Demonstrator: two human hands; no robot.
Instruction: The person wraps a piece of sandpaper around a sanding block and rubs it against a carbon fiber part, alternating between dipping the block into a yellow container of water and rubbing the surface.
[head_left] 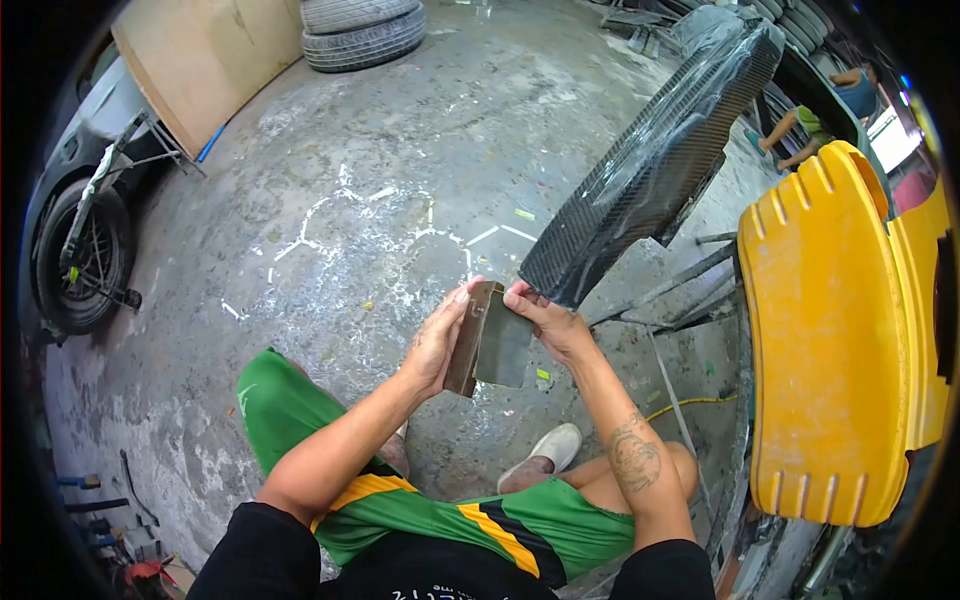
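Note:
My left hand (438,340) is wrapped along the left side of a brown, narrow block (472,343), held upright in front of me. A dark grey sheet (506,345) lies against the block's right side and hangs down from it. The fingers of my right hand (548,322) pinch the sheet's upper right corner. Just beyond my right hand is the lower end of a long black carbon-patterned panel (640,165) with a glossy surface, which slants up to the right.
A yellow panel (825,340) stands at the right on a metal stand (690,290). Two stacked tires (362,35) and a brown board (205,65) are at the back. A car wheel (85,260) is at the left. Another person (855,95) is at the far right.

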